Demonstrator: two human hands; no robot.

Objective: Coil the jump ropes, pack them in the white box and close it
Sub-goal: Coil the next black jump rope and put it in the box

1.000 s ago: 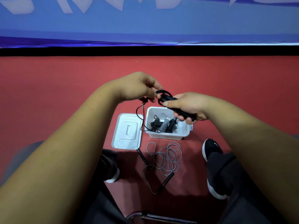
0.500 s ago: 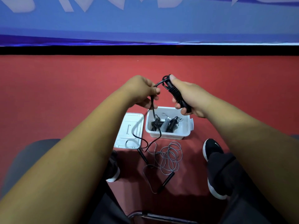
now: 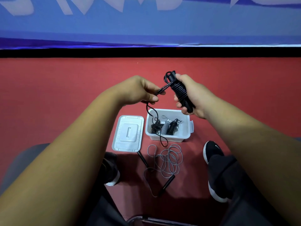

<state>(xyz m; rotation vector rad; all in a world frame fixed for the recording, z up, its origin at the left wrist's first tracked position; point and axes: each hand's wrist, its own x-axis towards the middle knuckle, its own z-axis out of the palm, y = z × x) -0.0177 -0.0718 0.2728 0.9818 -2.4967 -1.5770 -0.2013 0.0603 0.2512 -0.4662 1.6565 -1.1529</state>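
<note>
Our right hand (image 3: pixel 195 95) grips the black rope (image 3: pixel 180 92), mostly wound round its handles. Our left hand (image 3: pixel 136 91) pinches the loose tail. The white box (image 3: pixel 167 138) holds some coiled ropes. The grey rope (image 3: pixel 170 159), near us, is uncoiled. The lid (image 3: pixel 127 133) lies left, off.

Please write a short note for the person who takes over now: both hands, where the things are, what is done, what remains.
Right hand grips the handles of the black rope, its cord partly wound round them. Left hand pinches the cord; the loose tail hangs down past the white box.
Done: three coiled ropes lie in the open box; the lid lies on the floor to its left.
Left: finish winding, pack it, coil and pack the grey rope lying loose on the floor, close the box.
</note>
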